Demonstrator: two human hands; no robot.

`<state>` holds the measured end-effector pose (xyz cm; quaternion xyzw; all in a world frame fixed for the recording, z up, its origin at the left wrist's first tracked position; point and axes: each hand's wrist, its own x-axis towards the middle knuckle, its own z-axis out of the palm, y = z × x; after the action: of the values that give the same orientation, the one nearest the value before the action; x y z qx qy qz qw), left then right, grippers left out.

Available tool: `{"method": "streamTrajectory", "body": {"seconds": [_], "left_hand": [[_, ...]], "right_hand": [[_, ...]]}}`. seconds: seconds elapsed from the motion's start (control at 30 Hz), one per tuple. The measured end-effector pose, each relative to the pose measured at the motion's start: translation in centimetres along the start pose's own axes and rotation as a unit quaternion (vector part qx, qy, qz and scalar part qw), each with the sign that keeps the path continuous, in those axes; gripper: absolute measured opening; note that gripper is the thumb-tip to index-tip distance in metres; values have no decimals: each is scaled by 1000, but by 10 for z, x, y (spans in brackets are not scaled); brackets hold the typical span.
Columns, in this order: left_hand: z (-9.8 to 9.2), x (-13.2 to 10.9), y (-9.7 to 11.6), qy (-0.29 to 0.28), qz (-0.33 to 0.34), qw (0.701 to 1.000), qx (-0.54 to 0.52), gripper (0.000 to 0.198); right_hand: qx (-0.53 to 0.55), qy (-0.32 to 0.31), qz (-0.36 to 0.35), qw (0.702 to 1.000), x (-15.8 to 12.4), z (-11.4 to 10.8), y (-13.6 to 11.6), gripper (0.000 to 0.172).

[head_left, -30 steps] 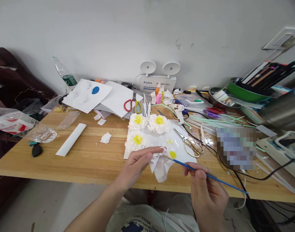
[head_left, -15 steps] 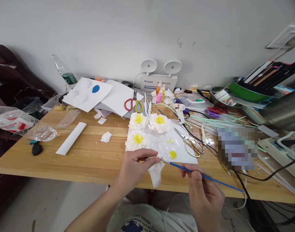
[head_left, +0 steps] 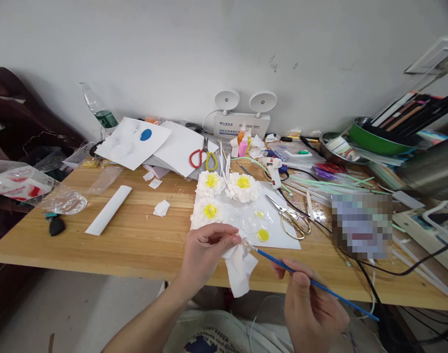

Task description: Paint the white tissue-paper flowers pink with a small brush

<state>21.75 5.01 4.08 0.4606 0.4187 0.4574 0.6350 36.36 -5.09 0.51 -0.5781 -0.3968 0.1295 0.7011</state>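
A thin blue paintbrush (head_left: 279,263) is pinched in my right hand (head_left: 309,296), its tip pointing left. My left hand (head_left: 206,252) is closed on a white tissue (head_left: 239,274) that hangs down at the front edge of the table, and the brush tip is at the tissue by my fingertips. Beyond my hands, a clear palette (head_left: 250,219) holds yellow paint (head_left: 262,235) on a white sheet (head_left: 283,241). White paper flowers with yellow centres, among them a right-hand flower (head_left: 242,187), a back-left flower (head_left: 210,183) and a front-left flower (head_left: 208,212), lie around the sheet's left side.
Gold-handled scissors (head_left: 296,223) lie on the sheet's right side. Behind are a glue gun (head_left: 273,171), red-and-yellow pliers (head_left: 204,158) and paint bottles (head_left: 243,146). A rolled white paper (head_left: 108,210) and a large bottle (head_left: 36,189) lie to the left. Cables run along the right.
The brush's rear end has dropped lower and to the right with my right hand. The tissue hangs lower and spreads more to the right. My left hand stays nearly in place.
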Motion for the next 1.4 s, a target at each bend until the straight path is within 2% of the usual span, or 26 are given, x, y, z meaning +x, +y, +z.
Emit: {"method": "streamTrajectory", "body": {"seconds": [0.1, 0.17, 0.23, 0.3, 0.4, 0.5, 0.67, 0.9, 1.0, 1.2, 1.4], "left_hand": [[-9, 7, -1, 54, 15, 998, -6, 15], [-13, 11, -2, 75, 7, 997, -15, 21], [-12, 11, -3, 71, -9, 997, -29, 25], [-8, 8, -5, 44, -30, 997, -50, 26], [-3, 0, -6, -7, -59, 995, -79, 25], [0, -4, -2, -23, -89, 989, -116, 25], [1, -4, 5, -23, -132, 978, -161, 29], [-1, -3, 6, -25, -153, 975, -160, 31], [-3, -4, 3, -34, -133, 981, -139, 26], [-5, -7, -2, -30, -24, 998, -42, 13], [-8, -9, -1, -16, 65, 998, 12, 24]], "right_hand": [[65, 92, 44, 993, 9, 0, -8, 16], [107, 105, 74, 986, 14, 0, -13, 17], [134, 85, 93, 983, 17, 1, -17, 16], [146, 69, 103, 981, 17, 2, -18, 15], [130, 43, 111, 984, 14, 2, -15, 16], [105, -2, 106, 989, 10, -2, -8, 14], [44, -69, 57, 995, 6, -9, -1, 13], [-39, -106, -47, 993, 9, -8, -6, 19], [-62, -126, -82, 987, 11, -8, -6, 22], [-76, -188, -127, 971, 6, -12, -9, 29], [-92, -235, -207, 945, 4, -11, -16, 37]]}}
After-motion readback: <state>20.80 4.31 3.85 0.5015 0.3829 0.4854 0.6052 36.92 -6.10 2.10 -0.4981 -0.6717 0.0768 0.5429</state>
